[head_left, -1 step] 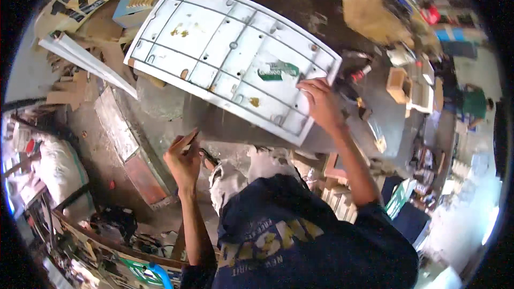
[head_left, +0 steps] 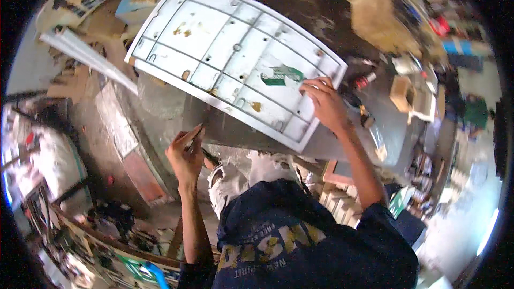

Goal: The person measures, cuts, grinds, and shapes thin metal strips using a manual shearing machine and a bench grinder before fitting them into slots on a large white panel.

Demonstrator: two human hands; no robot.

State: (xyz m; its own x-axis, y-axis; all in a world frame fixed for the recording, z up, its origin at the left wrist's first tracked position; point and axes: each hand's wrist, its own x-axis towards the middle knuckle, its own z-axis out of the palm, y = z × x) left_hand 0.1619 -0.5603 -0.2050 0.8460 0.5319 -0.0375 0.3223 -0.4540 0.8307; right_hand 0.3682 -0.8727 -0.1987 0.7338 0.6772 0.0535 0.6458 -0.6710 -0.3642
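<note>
A white rectangular panel (head_left: 211, 37) with dark grid lines, small holes and brown stains lies tilted across the dark worktable. On its right part is a torn green-and-white label (head_left: 278, 76). My right hand (head_left: 325, 104) rests at the panel's right end, fingers bent and close together beside the label's edge; whatever they pinch is too small to make out. My left hand (head_left: 184, 158) is held off the panel, below its near edge. Its thumb and fingers are drawn together, with a small dark tip between them that I cannot name.
Dark table surface (head_left: 230, 126) shows along the panel's near side. To the right are a light wooden box (head_left: 401, 92) and a brush-like tool (head_left: 379, 147). White strips (head_left: 91, 59) lie at the left, above a long worn board (head_left: 128, 144). A person in green (head_left: 474, 111) is far right.
The whole picture has shifted slightly, panel and hands together. Both hands keep almost the same pose, the right one at the label and the left one apart from the panel.
</note>
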